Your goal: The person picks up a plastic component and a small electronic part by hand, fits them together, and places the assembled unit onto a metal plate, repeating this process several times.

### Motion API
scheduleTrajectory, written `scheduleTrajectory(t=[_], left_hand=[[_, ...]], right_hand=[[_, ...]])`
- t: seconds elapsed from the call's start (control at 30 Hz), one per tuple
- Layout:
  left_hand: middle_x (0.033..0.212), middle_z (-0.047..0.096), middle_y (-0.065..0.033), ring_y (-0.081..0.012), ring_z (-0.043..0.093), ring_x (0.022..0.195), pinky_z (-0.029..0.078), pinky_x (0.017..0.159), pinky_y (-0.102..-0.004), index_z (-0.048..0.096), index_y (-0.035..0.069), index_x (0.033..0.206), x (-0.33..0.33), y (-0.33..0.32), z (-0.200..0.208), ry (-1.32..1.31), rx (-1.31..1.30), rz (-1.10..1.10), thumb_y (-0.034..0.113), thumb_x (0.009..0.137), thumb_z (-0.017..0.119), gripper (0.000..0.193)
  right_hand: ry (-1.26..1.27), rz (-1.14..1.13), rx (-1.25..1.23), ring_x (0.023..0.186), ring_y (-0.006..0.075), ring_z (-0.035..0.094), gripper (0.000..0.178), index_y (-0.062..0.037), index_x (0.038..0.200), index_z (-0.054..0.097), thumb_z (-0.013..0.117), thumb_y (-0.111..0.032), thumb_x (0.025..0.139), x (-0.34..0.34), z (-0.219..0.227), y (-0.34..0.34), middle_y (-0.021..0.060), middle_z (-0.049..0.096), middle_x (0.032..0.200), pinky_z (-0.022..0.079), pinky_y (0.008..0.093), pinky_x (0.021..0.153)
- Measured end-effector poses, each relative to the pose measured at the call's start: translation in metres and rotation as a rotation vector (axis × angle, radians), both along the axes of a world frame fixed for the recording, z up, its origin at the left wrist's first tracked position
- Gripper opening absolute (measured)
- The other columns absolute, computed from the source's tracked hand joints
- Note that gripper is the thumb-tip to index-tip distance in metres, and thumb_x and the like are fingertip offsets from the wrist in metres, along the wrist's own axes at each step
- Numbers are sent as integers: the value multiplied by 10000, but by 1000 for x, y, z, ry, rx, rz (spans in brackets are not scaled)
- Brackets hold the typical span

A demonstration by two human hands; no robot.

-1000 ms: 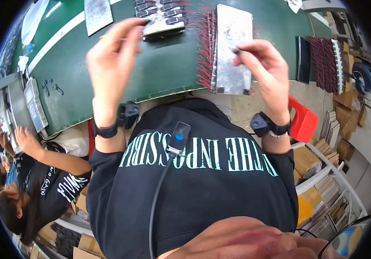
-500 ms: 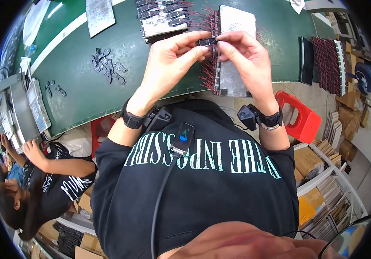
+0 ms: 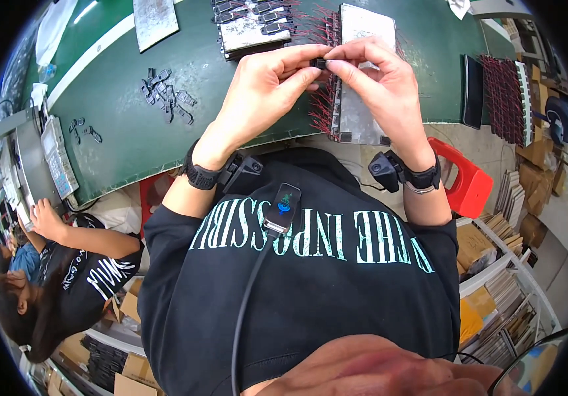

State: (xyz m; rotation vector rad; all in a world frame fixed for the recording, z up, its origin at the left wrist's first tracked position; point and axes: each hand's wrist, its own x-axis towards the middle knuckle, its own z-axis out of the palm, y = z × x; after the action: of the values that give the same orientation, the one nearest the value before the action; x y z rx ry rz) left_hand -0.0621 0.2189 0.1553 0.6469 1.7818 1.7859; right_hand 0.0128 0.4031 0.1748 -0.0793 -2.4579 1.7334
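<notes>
A small black rectangular part [image 3: 319, 64] is pinched between the fingertips of both hands above the green tabletop. My left hand [image 3: 263, 86] grips it with thumb and index finger, and my right hand [image 3: 384, 84] closes on its other side. Fingers cover most of the part. Under my right hand lies a grey metal plate [image 3: 358, 120], edged on its left with a row of small black parts and thin red wires [image 3: 323, 111]. Beyond my left hand sits a stack of metal plates [image 3: 252, 41] carrying several black parts with red wires.
Loose black parts [image 3: 167, 97] form a pile on the green table [image 3: 125, 138], with several more [image 3: 86, 129] farther left. A bare plate [image 3: 155, 24] lies at the back. Red-wired parts [image 3: 503, 99] hang at the right, near a red stool [image 3: 465, 185]. Another person [image 3: 92, 257] works at left.
The black part has turned in my fingers and now shows less of its face. My right hand has shifted slightly, its fingers closer to the left hand's.
</notes>
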Motion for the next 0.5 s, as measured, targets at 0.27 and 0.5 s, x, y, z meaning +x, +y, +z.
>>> scheduleTrajectory(t=[0.27, 0.5], left_hand=[[992, 744, -103, -132, 719, 866, 571, 765, -250, 627, 10, 1271, 4, -2, 3, 73, -25, -34, 69, 949, 631, 328], [959, 743, -116, -137, 723, 845, 568, 743, -254, 631, 2, 1244, 12, 0, 4, 154, -51, -38, 62, 943, 626, 307]], right_hand=[[-203, 95, -403, 914, 71, 608, 146, -28, 1078, 655, 656, -69, 939, 1, 0, 10, 17, 643, 1029, 506, 224, 770], [-139, 80, -179, 907, 93, 621, 159, -11, 1083, 618, 647, -75, 940, 8, 0, 5, 20, 649, 1005, 514, 238, 781]])
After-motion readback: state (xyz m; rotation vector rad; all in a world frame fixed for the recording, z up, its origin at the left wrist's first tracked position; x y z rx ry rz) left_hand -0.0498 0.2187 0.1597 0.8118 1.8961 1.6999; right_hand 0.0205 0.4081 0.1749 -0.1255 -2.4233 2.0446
